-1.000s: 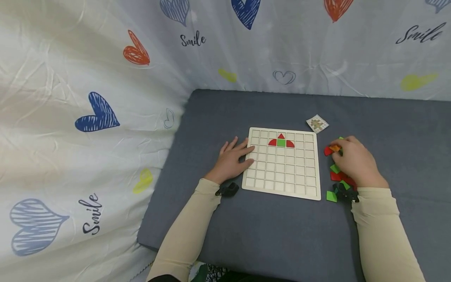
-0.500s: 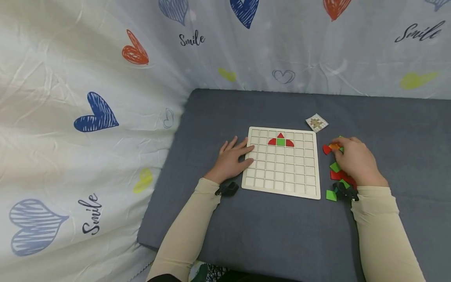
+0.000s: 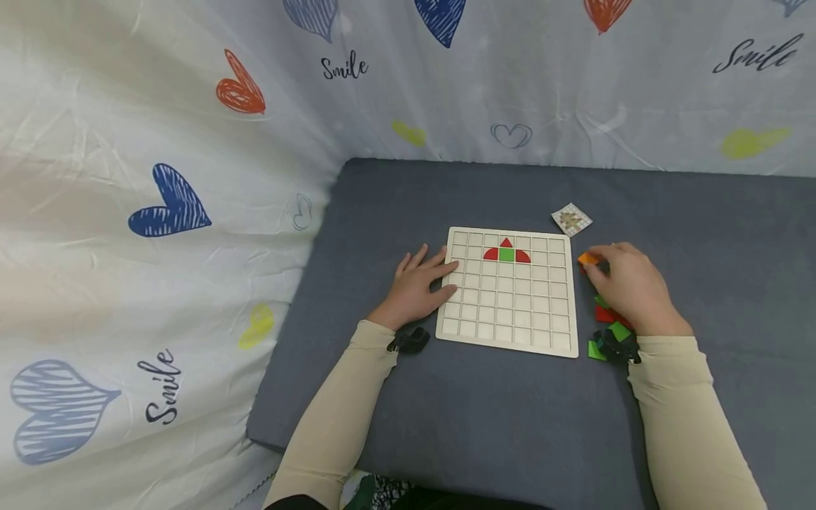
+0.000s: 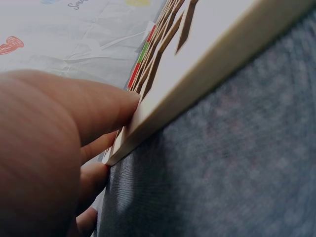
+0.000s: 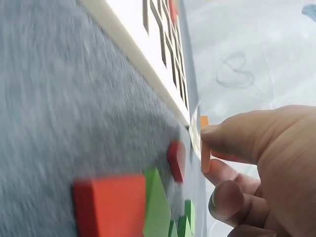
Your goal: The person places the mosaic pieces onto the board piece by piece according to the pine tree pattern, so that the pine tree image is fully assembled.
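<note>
- Orange piece: located just beside the right edge of the grid board, near its upper corner. The right wrist view shows its thin edge; the head view shows mainly its face.
- Right hand: grip closed to the thickness of the orange piece, thumb on one side, finger on the other. The right wrist view shows a green sliver at a curled fingertip—whether it is held, cannot be told.
- Left hand: fingers spread, grasping nothing; thumb and index finger rest over the board's left edge. The left wrist view shows the thumb on the rim.
- Grid board: holds a red triangle above a green square, flanked by two red curved pieces—an arrangement fully legible only in the head view.
- Loose green and red pieces: on the table, partly hidden by the right hand in the head view.
- Patterned card: beside the board's upper right corner.
</note>
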{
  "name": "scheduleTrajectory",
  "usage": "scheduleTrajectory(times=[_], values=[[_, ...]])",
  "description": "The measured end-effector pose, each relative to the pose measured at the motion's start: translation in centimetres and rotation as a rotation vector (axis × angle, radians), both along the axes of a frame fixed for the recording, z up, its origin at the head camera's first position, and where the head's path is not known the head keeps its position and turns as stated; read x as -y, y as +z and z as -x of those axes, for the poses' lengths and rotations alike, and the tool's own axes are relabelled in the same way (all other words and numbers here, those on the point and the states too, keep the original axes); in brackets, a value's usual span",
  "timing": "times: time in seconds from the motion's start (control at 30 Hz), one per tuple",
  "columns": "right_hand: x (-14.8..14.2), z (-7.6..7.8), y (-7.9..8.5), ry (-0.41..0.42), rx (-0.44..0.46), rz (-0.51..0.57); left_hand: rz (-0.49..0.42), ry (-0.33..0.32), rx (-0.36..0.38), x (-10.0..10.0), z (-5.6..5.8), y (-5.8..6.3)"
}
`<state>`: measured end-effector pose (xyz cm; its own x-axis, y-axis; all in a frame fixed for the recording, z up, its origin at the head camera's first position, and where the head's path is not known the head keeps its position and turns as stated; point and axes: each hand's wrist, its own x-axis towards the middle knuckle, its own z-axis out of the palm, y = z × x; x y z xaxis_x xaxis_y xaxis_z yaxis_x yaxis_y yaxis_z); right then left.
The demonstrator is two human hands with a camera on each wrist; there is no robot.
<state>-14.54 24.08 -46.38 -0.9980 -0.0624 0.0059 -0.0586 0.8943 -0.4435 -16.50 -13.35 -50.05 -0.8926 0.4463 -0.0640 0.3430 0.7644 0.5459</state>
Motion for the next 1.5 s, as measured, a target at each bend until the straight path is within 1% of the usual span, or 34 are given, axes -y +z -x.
scheduleTrajectory(times=[0.33,0.5,0.7,1.0,1.33,1.5], values=[[1.7,0.0,-0.1,0.053,-0.022,0.000,0.007,-0.006,0.014,0.1,0.0,0.0],[2.7,0.2,0.1,0.095,0.004,0.025,0.007,-0.007,0.012,0.3,0.0,0.0],[4.4,0.8,0.4,0.147,0.025,0.023,0.003,-0.008,0.011,0.5,0.1,-0.2],[6.4,1.0,0.5,0.204,0.018,0.046,0.000,-0.003,0.010,0.3,0.1,-0.2],[8.4,1.3,-0.2,0.255,0.019,0.062,0.005,-0.006,0.003,0.2,0.1,-0.1],[9.0,1.4,-0.5,0.279,0.046,0.055,0.012,-0.011,0.012,0.1,0.0,0.1]])
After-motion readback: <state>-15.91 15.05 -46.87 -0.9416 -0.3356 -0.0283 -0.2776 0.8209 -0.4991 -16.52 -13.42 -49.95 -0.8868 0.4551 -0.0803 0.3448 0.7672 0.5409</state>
